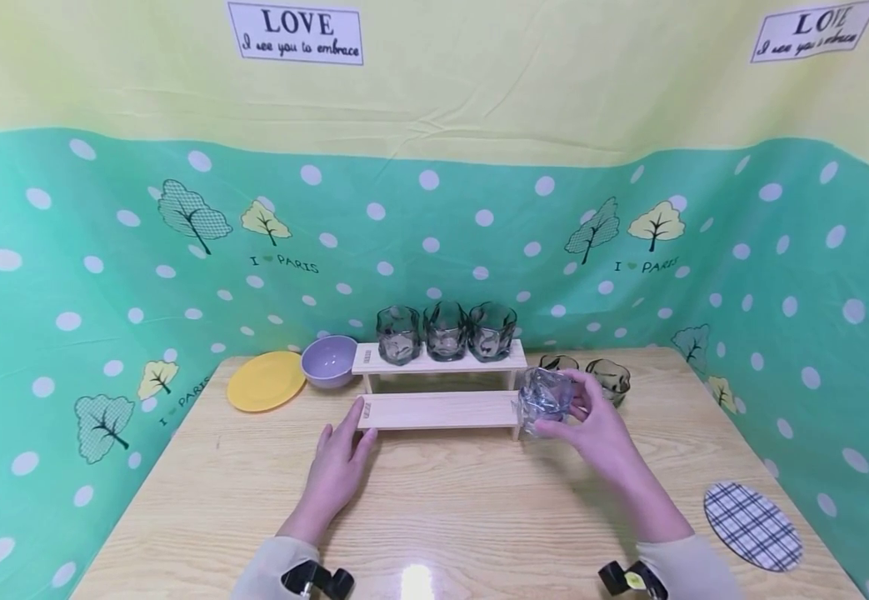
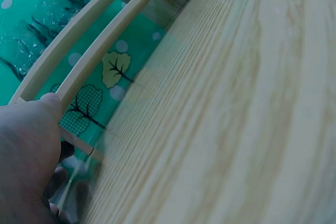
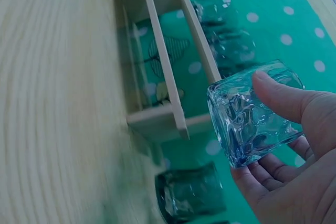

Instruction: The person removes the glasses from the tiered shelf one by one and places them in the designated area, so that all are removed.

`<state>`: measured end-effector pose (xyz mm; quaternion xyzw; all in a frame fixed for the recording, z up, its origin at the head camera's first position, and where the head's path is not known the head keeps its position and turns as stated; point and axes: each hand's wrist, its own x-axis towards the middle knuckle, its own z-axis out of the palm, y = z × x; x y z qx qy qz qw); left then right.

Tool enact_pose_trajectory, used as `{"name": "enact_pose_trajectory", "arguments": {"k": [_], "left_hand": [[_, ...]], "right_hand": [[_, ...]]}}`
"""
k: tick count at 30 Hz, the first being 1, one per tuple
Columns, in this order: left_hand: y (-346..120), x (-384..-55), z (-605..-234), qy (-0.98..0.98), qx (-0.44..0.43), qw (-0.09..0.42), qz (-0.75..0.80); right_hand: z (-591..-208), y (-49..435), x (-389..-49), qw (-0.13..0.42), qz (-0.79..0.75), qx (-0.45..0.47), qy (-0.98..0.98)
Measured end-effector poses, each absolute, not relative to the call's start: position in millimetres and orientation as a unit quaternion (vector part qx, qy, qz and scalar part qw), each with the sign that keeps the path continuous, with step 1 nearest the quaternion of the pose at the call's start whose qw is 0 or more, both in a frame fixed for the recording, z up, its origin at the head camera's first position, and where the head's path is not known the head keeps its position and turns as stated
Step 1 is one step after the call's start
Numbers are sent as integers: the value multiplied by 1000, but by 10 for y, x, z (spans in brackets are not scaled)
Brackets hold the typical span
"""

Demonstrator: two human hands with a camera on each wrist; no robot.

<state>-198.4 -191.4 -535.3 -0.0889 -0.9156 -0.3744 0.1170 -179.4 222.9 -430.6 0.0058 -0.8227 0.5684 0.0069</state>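
Note:
My right hand (image 1: 602, 429) grips a clear faceted glass (image 1: 542, 396), thumb on one side and fingers on the other. The glass is tilted at the right end of the lower board of a two-tier wooden shelf (image 1: 441, 410); contact with the board cannot be told. My left hand (image 1: 337, 471) rests against the shelf's left end, its thumb (image 2: 51, 101) touching the front edge of the lower board. Three smoky glasses stand in a row on the upper board, the middle one (image 1: 446, 333) among them. Two more glasses are behind my right hand, one (image 1: 610, 379) partly covered by it.
Left of the shelf are a purple bowl (image 1: 329, 361) and a yellow plate (image 1: 266, 381). A checked round mat (image 1: 752, 525) lies at the front right of the wooden table (image 1: 471, 517). A green dotted cloth (image 1: 434, 225) hangs behind and along both sides.

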Motion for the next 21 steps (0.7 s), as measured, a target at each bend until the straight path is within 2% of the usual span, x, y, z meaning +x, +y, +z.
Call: {"name": "enact_pose_trajectory", "arguments": {"k": [21], "left_hand": [[-1908, -1979, -5347, -916, -83, 114, -376]], "right_hand": [[-4078, 2854, -1823, 61, 560, -39, -825]]}}
